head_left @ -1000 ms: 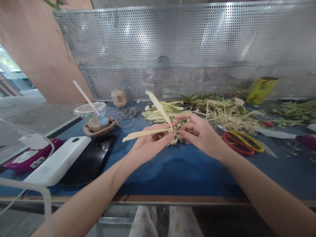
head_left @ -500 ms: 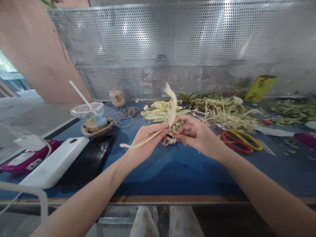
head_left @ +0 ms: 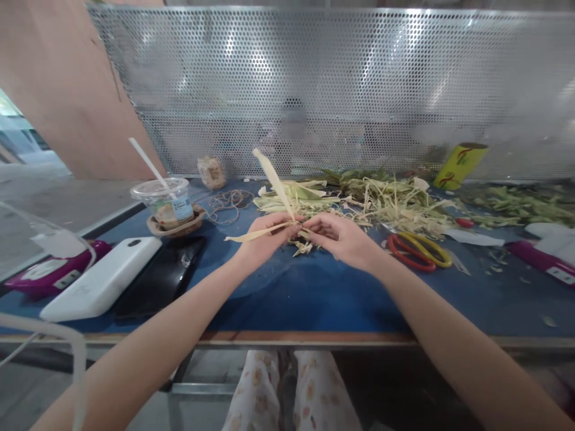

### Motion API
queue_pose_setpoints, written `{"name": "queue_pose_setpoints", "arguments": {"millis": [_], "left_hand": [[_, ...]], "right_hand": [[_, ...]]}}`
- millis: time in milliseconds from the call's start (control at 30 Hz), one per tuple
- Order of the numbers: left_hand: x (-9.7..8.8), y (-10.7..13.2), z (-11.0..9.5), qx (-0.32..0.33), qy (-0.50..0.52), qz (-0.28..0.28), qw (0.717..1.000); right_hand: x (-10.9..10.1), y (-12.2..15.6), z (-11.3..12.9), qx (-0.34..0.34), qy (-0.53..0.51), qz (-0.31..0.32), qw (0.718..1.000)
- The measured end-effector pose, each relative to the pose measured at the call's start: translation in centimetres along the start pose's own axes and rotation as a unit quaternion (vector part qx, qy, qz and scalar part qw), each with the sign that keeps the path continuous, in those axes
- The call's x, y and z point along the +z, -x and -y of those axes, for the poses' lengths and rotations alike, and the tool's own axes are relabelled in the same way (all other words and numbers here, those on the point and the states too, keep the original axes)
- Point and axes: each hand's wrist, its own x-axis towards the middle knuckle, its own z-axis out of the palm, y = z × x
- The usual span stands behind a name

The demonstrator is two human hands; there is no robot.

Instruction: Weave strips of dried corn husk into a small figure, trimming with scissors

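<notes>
My left hand (head_left: 265, 239) pinches pale corn husk strips (head_left: 276, 182) between thumb and fingertips. One strip stands up and leans to the left; another lies across the back of this hand, its end pointing left. Close beside it, my right hand (head_left: 339, 239) is closed with its fingertips on the same husk, where the strips meet. A knotty bunch of husk (head_left: 303, 245) shows just below the fingertips; I cannot tell whether it is joined to the strips. Behind my hands lies a pile of broad green-white husks (head_left: 296, 193).
Red-and-yellow-handled scissors (head_left: 420, 251) lie right of my hands, near shredded husks (head_left: 395, 206) and a yellow tube (head_left: 460, 166). Leftward are a tangle of twine (head_left: 231, 203), a plastic cup (head_left: 168, 203), a black phone (head_left: 164, 278), a white power bank (head_left: 103, 278) and a purple power strip (head_left: 54, 269).
The upright husk strip has swung from nearly vertical to leaning left. The strip over my left hand has turned closer to level. Both hands stay together at the husk; the camera view has shifted slightly.
</notes>
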Motion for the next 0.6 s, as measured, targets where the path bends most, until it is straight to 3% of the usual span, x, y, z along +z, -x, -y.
{"name": "queue_pose_setpoints", "arguments": {"millis": [200, 433, 600], "left_hand": [[0.0, -0.2, -0.1, -0.021, 0.040, -0.013, 0.999], [0.5, -0.1, 0.3, -0.073, 0.121, -0.015, 0.990], [0.5, 0.0, 0.2, -0.102, 0.168, 0.012, 0.980]], "right_hand": [[-1.0, -0.2, -0.2, 0.028, 0.039, -0.005, 0.999], [-0.9, 0.0, -0.2, 0.090, -0.034, 0.026, 0.995], [-1.7, 0.3, 0.2, 0.054, 0.021, 0.011, 0.998]]}}
